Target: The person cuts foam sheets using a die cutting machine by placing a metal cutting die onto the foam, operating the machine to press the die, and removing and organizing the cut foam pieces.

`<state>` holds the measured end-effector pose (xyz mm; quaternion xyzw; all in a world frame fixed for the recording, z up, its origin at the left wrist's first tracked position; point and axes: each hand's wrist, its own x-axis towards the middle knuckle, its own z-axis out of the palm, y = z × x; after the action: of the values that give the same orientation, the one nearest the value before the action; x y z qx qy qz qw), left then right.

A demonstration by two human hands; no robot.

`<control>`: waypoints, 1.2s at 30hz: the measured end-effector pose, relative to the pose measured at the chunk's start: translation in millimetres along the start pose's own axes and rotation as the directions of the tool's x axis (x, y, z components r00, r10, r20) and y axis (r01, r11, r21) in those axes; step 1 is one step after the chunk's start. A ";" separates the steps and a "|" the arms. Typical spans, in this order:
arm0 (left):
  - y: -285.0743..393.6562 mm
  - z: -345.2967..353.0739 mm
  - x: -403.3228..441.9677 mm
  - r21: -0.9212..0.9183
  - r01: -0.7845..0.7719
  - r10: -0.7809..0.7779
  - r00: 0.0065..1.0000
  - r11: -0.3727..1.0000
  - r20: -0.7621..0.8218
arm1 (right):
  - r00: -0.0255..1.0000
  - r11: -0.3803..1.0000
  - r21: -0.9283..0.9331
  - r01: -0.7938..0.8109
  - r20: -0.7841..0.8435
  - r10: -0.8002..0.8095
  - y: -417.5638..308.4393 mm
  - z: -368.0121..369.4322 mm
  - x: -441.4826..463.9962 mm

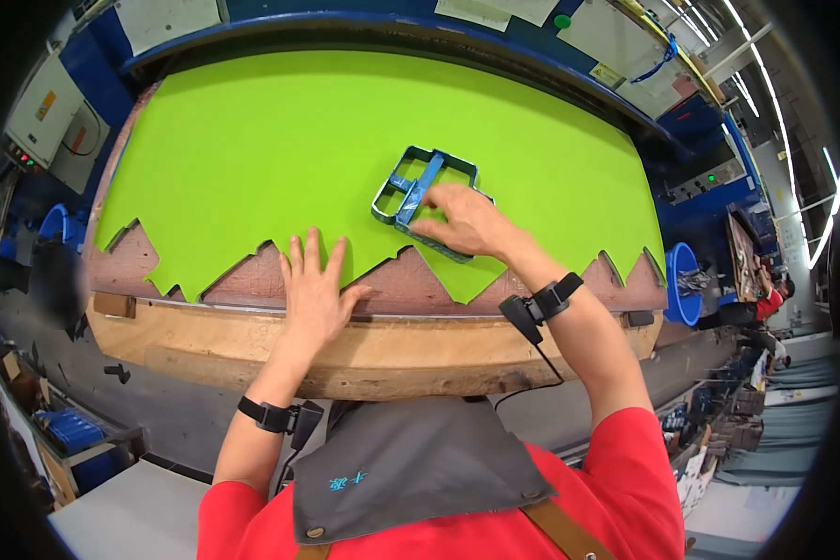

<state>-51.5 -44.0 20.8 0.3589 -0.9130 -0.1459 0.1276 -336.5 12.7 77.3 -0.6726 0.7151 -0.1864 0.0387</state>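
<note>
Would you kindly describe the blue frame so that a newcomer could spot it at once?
Look at the large bright-green sheet with the jagged near edge. Slightly right of its middle, at the right hand, lies the blue frame. Unlike the round blue bin beyond the sheet's right side, it is open, showing green through it.

Green sheet [271, 140] open left of blue frame [427, 177]; right forearm [583, 341] bars near side.

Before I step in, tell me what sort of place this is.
Likely a workshop that cuts sheet material: a blue die-like frame sits on a jagged-edged green sheet, and a control box shows lit indicators.
</note>
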 end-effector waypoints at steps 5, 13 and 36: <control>2.6 10.0 -1.4 -0.016 0.025 -0.025 0.999 1.000 -0.021 | 0.870 0.909 -0.062 0.413 0.322 -0.373 22.4 -4.6 -20.0; 3.4 18.2 -2.6 0.002 0.030 -0.030 0.999 1.000 -0.027 | 0.870 0.892 -0.067 0.447 0.264 -0.417 21.3 -1.5 -26.0; 5.9 23.0 -2.3 0.130 0.053 -0.040 0.994 0.990 -0.104 | 0.966 0.951 -0.246 -0.187 0.128 0.223 76.9 -32.0 -36.6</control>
<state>-61.2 -34.3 1.4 0.3947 -0.9045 -0.0694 0.1459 -415.8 57.3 75.3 -0.6068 0.7929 -0.0443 0.0343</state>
